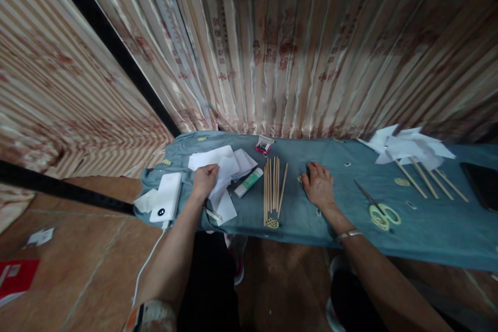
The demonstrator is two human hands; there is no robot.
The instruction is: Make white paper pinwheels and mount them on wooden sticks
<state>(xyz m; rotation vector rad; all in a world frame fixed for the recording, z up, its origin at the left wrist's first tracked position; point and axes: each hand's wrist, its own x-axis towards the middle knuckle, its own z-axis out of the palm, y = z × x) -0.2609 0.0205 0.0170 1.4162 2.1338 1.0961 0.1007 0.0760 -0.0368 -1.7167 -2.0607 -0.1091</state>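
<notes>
My left hand (205, 181) is closed with its fingertips pinching the edge of a white paper sheet (213, 156). More white paper pieces (244, 162) lie loosely overlapped beside it. My right hand (319, 185) rests palm down on the blue-green cloth, fingers apart, holding nothing. Between the hands are a glue stick (249, 182) with a green label and several thin wooden sticks (271, 187) laid side by side. A small red-edged box (263, 145) with dark contents sits behind them. A slim pen-like item (212, 214) lies near my left wrist, its kind unclear.
Scissors (378, 210) with yellow-green handles lie right of my right hand. Several white paper pinwheels (412, 148) on sticks are at the back right, near a dark flat object (480, 184). A white power bank (167, 197) with a cable (147, 259) sits at the left end.
</notes>
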